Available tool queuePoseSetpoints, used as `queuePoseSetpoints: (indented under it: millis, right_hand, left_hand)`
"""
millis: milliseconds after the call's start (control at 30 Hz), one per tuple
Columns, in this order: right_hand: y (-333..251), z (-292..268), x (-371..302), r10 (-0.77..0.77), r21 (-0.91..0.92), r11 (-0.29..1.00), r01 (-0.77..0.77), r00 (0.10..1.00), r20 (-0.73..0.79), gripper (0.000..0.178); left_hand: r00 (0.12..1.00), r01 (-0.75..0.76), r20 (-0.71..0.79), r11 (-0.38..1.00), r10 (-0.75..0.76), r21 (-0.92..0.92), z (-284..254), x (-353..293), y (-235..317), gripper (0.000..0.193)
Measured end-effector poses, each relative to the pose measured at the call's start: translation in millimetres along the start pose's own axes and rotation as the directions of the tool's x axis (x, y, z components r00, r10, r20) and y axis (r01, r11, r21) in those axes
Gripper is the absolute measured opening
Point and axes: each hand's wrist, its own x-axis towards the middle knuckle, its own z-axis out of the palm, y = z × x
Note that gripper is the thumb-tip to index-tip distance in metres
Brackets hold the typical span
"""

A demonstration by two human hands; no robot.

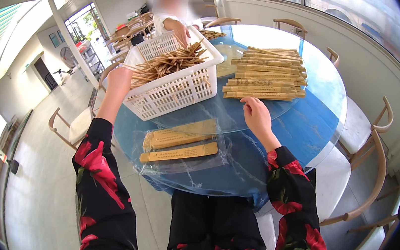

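wooden sticks lie heaped in a white basket, close to the left hand; its fingertips are hidden, so i cannot tell whether they grip any. the right hand has loosely bent fingers, nothing visible between them, at the near edge of a stack of brown paper sleeves; whether it touches them is unclear. the stacked sleeves run roughly one way, probably to keep the pile even. nearer the body, more sleeves lie with clear plastic film, perhaps their wrapping. the basket sits toward the left of a glass-topped round table, seemingly within both people's reach: from the far side, another person's hand extends over the sticks.
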Motion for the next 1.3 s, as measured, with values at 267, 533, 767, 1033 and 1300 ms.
queuePoseSetpoints:
  millis: [267, 533, 767, 1033, 1300]
  right_hand:
    - [-5.5, -1.8, -1.3, -0.006, 0.006, 1.000, 0.006, 1.000, -0.020, 0.016]
    - [-64.2, 14.2, -18.8, -0.184, 0.529, 0.845, -0.072, 0.891, 0.415, 0.029]
    - [-58.2, 14.0, -24.4, -0.199, 0.769, 0.299, -0.566, 0.751, 0.630, 0.031]
    - [-53.3, 10.2, -25.0, -0.010, 0.745, 0.386, -0.544, 0.805, 0.593, 0.033]
    - [-52.7, 6.0, -22.5, -0.047, 0.739, 0.391, -0.548, 0.790, 0.611, 0.032]
  left_hand:
    - [0.935, 0.339, -0.086, 0.939, -0.344, -0.064, -118.6, -86.9, -5.2, 0.011]
    - [0.843, 0.470, 0.431, 0.049, -0.322, -0.881, -135.9, -186.6, 119.3, 0.026]
    - [0.911, 0.410, 0.411, -0.030, -0.032, -0.911, -115.2, -186.0, 232.0, 0.028]
    - [0.886, 0.441, 0.458, -0.437, 0.071, -0.784, -105.4, -197.6, 246.8, 0.026]
    - [0.877, 0.435, 0.471, -0.580, 0.099, -0.688, -103.2, -203.1, 243.1, 0.028]
